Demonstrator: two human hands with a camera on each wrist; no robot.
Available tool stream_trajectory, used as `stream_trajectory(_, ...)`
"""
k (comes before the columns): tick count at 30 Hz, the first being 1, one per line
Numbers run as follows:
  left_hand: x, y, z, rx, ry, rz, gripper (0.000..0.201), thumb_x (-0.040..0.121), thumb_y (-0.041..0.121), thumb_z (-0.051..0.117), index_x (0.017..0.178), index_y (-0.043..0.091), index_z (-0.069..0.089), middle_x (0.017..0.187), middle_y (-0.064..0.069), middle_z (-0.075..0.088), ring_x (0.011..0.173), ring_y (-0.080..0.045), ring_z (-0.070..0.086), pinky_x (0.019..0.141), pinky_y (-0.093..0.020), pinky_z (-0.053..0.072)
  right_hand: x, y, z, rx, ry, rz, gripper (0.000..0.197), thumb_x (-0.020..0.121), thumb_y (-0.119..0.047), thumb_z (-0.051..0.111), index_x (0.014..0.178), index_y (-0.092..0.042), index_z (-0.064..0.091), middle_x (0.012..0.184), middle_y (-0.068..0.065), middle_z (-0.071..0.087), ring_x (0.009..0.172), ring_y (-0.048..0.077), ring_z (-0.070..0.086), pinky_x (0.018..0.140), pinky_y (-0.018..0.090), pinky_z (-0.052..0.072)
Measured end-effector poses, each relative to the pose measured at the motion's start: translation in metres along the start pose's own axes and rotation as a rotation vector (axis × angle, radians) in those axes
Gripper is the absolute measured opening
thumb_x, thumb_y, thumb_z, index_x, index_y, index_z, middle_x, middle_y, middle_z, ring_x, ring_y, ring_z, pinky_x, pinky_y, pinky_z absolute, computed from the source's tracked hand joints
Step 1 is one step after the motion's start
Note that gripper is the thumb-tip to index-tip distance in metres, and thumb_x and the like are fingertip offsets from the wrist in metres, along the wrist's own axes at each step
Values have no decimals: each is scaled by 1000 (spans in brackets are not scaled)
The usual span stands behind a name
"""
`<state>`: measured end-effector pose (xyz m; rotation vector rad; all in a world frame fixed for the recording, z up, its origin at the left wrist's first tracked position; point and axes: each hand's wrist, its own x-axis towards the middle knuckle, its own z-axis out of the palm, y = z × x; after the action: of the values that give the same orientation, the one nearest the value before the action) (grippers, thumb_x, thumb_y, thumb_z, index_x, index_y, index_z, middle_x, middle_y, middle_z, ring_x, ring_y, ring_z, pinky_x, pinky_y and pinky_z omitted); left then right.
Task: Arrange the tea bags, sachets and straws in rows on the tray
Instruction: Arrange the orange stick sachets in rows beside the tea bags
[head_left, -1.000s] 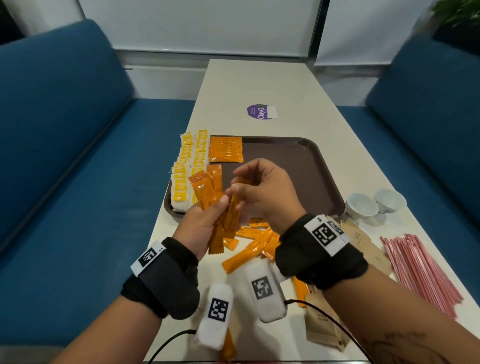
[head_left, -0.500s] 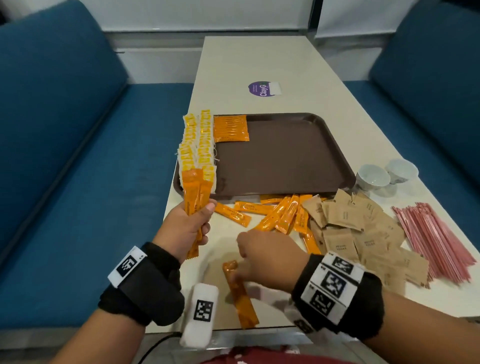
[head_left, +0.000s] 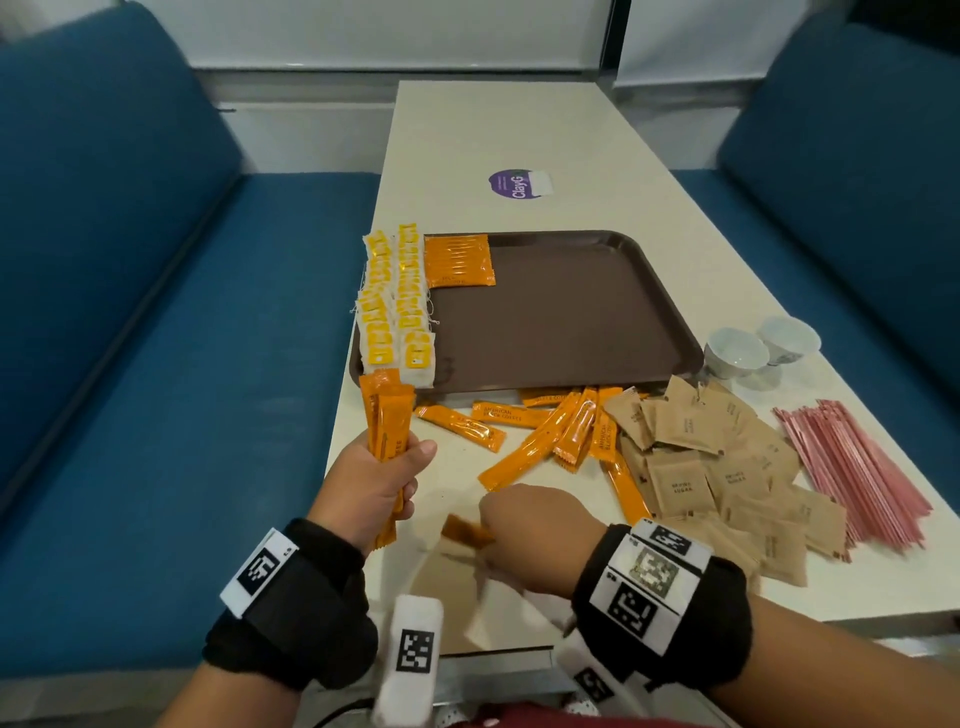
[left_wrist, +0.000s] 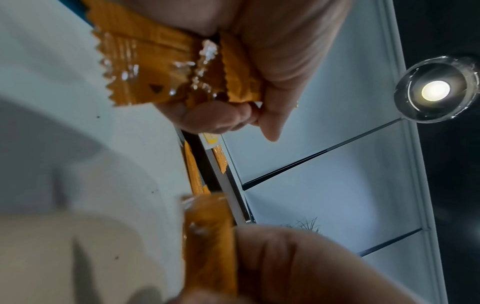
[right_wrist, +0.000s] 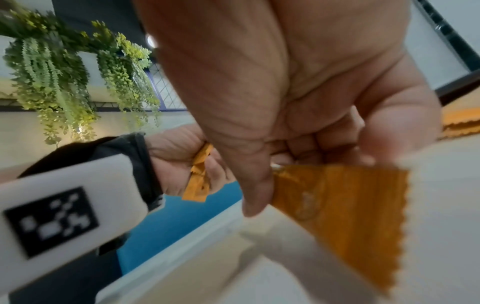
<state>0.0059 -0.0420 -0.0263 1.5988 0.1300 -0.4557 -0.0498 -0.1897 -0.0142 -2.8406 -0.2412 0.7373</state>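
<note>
Hands work at the near table (head_left: 519, 130) edge. Head view: left hand (head_left: 374, 483) grips upright orange sachets (head_left: 387, 421); right hand (head_left: 535, 525) pinches one orange sachet (head_left: 465, 532). Tray (head_left: 571, 312) mostly bare; tea bags (head_left: 397, 306) line its left edge. Loose sachets read "American Black Coffee", "Brown Sugar". Wrist views: both grips closed on sachets.

seats: blue benches (head_left: 130, 291) both sides | wall: white panels (head_left: 363, 31) | ceiling: round spotlight (left_wrist: 436, 90) | hanging greenery (right_wrist: 64, 67)
</note>
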Motion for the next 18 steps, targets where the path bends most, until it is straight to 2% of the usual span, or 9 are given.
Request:
stream_trajectory(3,2,6,2,31,10,29,14,88,16,61,78,10,53,56,-4,43,50,-15,39,48,-26,38,1,6,-19,133,67,19,23,96,-33,49,107,-13,50,99,8,57,92,26,57,69,31,40)
stream_trajectory(5,6,12,7,40,2,72,14,88,15,62,77,11,55,53,-3,43,49,-15,39,48,-26,37,3,13,-36,234,114,9,16,98,-32,45,101,-17,43,93,5,54,80,23,54,61,31,39)
stream_trajectory(8,15,23,16,-7,-5,106,13,88,14,61,76,11,55,51,-1,43,48,-14,38,46,-26,36,12,29,-66,253,211,-20,8,101,-21,39,98,-14,37,88,4,50,66,18,48,51,28,34)
stream_trajectory(10,20,27,20,-39,-17,106,13,87,17,62,77,12,54,53,1,42,48,-12,38,46,-24,35,23,41,-87,228,286,-9,5,99,-12,38,102,-12,42,93,5,45,74,22,51,58,29,37)
stream_trajectory(12,26,29,25,-85,-32,103,20,82,28,63,75,14,50,55,2,41,48,-10,38,45,-23,35,37,54,-113,179,334,9,14,97,-8,40,107,-10,50,98,5,41,83,27,53,65,29,38)
stream_trajectory(15,38,32,31,-182,-43,75,35,67,44,60,76,14,45,57,1,39,44,-8,37,40,-20,32,67,74,-150,198,425,26,20,92,-12,55,111,-9,61,106,9,55,98,24,56,78,29,42)
stream_trajectory(16,43,32,33,-216,-42,60,39,66,47,58,78,13,48,57,1,41,42,-7,38,39,-19,32,80,82,-160,232,458,38,21,88,-13,62,109,-11,64,108,7,60,100,21,57,82,29,44)
stream_trajectory(18,52,34,35,-269,-39,25,44,66,51,54,84,11,53,57,1,44,41,-7,40,38,-18,33,107,96,-173,259,487,76,19,81,-16,71,100,-14,67,107,3,64,98,17,58,84,31,47)
